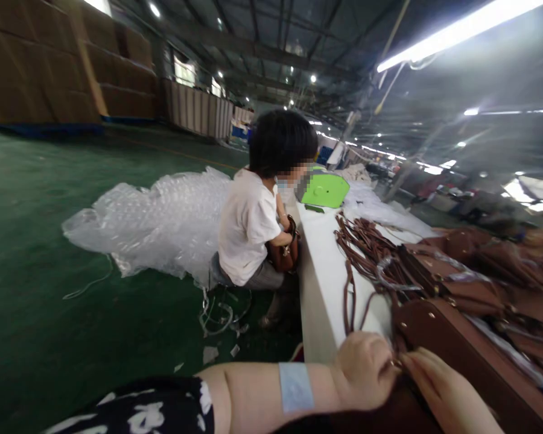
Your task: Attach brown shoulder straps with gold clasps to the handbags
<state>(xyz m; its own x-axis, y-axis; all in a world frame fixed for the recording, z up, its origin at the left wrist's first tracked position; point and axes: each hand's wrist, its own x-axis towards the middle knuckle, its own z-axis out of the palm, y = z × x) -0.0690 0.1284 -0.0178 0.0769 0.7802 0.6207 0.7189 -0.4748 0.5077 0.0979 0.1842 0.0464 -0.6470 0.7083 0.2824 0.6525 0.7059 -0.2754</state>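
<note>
Low on the right, my left hand (366, 367) is closed, its fingers bent around a brown strap end (399, 340). My right hand (438, 386) meets it from the right, thumb and fingers pinched at the same spot. A small gold-coloured metal glint shows between the fingertips; the fitting itself is mostly hidden. Right beside both hands lies a brown bag (475, 361) with small metal studs. Dark brown material under my wrists is partly covered. A tangle of thin brown straps (366, 241) lies on the white table (319, 265) just beyond.
More brown bags (461, 271) with clear plastic wrap are piled along the right. A co-worker (253, 229) sits at the table's left side, a brown bag (283, 256) in the lap. A green object (323, 190) stands farther along. Bubble wrap (158, 217) covers floor at left.
</note>
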